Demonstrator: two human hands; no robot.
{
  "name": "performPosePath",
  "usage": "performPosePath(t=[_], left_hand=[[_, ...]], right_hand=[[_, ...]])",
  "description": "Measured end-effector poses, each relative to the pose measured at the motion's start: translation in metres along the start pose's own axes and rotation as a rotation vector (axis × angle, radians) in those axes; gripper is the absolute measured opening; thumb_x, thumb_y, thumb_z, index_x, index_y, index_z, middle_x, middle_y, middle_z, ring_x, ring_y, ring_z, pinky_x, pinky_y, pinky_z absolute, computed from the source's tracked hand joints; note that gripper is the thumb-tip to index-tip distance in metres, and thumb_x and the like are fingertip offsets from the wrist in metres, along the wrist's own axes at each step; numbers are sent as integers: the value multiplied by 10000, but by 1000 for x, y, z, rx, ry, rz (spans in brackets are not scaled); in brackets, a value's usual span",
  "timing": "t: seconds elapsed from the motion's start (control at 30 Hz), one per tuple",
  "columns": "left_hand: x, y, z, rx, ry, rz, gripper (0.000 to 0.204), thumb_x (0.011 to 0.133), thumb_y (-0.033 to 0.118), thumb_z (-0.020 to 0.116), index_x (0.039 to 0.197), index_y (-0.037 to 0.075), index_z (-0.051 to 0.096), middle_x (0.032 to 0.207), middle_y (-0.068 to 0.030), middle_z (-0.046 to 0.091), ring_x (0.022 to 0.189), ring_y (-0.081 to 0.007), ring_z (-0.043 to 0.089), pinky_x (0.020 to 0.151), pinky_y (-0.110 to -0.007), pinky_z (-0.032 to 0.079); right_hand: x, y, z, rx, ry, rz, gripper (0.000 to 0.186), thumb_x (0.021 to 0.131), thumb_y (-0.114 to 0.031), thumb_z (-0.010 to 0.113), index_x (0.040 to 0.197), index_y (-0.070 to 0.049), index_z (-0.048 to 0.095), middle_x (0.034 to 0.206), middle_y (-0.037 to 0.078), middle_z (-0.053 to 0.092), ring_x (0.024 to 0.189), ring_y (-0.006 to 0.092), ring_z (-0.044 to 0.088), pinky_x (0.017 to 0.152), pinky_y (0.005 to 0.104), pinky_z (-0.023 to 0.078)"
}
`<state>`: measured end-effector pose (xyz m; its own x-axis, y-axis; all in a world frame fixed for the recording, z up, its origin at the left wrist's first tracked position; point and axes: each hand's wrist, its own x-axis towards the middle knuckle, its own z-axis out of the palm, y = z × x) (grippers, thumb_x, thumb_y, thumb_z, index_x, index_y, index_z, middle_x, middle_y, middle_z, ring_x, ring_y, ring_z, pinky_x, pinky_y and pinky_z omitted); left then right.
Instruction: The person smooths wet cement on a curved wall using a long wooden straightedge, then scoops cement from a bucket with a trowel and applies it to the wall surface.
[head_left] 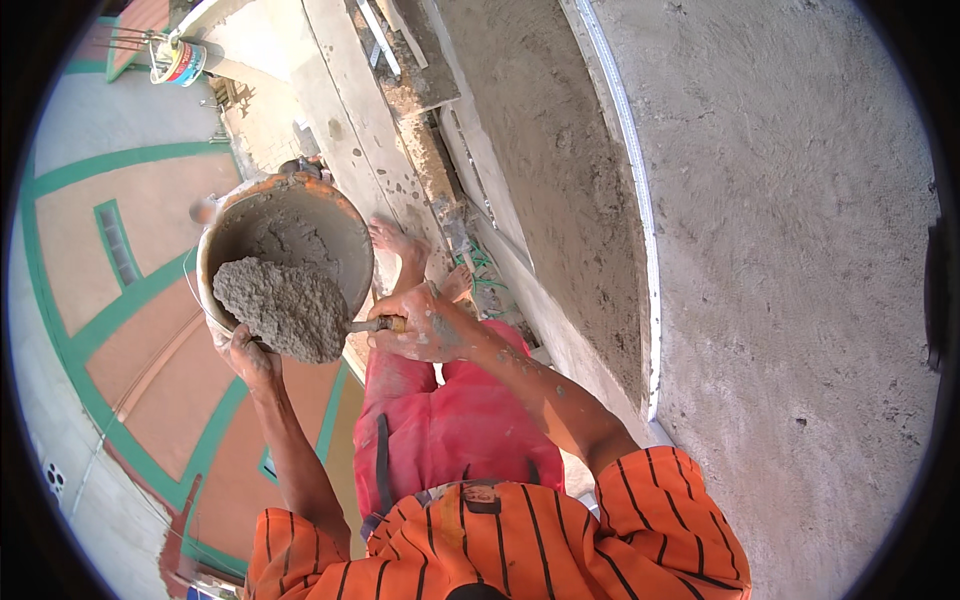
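My left hand point(250, 358) is closed on the near-left rim of a round bucket point(345, 225), holding it tilted in front of me. Wet grey mortar point(290, 238) coats its inside. My right hand point(432, 328) grips a trowel point(365, 325) by its short handle. A thick heap of mortar covers the trowel's blade, hiding it, and sits over the bucket's mouth beside my left fingers. Grey splashes mark the right hand and forearm.
Bare feet point(400, 245) stand on a narrow, splattered ledge. To the right rises a grey plastered wall point(790, 250) with a pale metal strip point(640, 190) along it. A multicoloured pail point(180, 63) is at upper left. Beyond lies a building point(150, 240) with green bands.
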<state>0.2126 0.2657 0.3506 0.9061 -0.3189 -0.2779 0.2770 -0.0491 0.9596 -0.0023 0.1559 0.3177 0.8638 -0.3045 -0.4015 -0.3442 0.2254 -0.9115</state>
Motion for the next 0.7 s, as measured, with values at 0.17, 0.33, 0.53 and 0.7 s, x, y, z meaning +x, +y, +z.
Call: performPosePath(t=[0.17, 0.33, 0.53, 0.7], left_hand=[[13, -16, -67, 269, -62, -73, 634, 635, -88, 392, 1264, -35, 455, 1033, -113, 561, 826, -193, 610, 664, -290, 575], [-16, -6, -83, 278, -30, -180, 581, 654, -71, 394, 1227, -24, 479, 917, -70, 558, 762, -136, 586, 568, -282, 565], [-14, -58, -74, 269, -181, -213, 545, 667, -36, 413, 1209, -14, 471, 813, -45, 526, 538, -88, 516, 352, -194, 466], [-37, -46, -28, 168, -219, -227, 586, 654, -7, 441, 1240, -17, 449, 852, -83, 574, 543, -113, 563, 348, -200, 478]], right_hand=[[-38, 76, -98, 526, 192, 200, 222, 849, -206, 654, 895, 11, 647, 671, 33, 606, 544, 86, 564, 478, 238, 453], [-257, 67, -69, 351, 723, 340, 198, 867, -154, 607, 868, 40, 647, 636, 49, 576, 499, 107, 526, 481, 235, 452], [-154, 136, -71, 39, 792, 457, 318, 905, -313, 645, 1014, -18, 596, 664, 9, 562, 567, 70, 499, 538, 251, 412], [-16, 194, -146, -344, 1035, 463, 366, 911, -345, 571, 1081, -22, 582, 863, 216, 657, 881, 403, 647, 765, 455, 485]])
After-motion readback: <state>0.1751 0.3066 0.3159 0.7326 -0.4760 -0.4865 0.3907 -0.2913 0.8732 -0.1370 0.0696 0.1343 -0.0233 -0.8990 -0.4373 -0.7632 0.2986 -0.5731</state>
